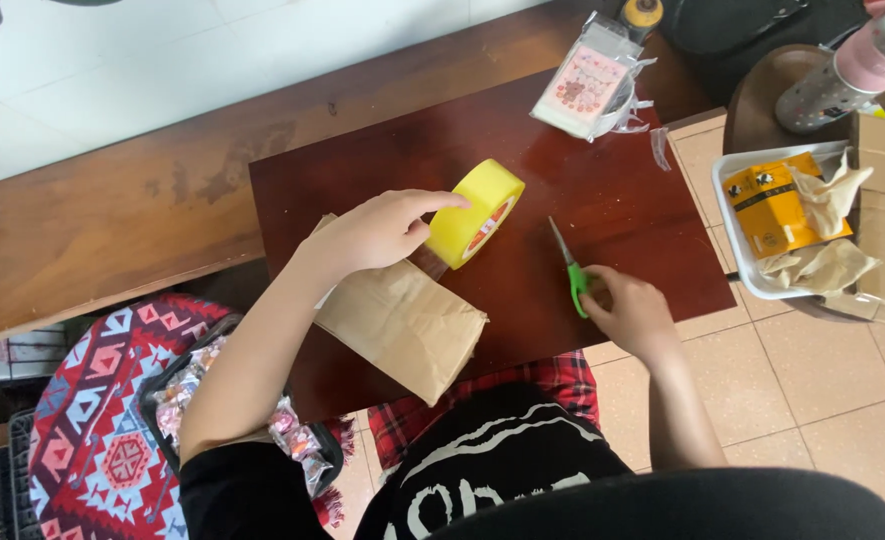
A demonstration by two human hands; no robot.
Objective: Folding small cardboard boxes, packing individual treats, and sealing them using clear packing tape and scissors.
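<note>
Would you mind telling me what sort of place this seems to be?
Probably a home floor workspace for packing small goods. The person sits at a low dark-red wooden table on beige floor tiles, left hand on a yellow tape roll, right hand at green-handled scissors, beside a brown paper parcel.

Glossy dark red-brown wooden table [602, 190], glossy yellow plastic tape roll [474, 213] on it, matt creased brown paper bag [402, 325] beside the roll, green plastic-handled scissors [572, 272] with dull metal blades, crinkly clear plastic packets [590, 85] at the table's far edge
</note>
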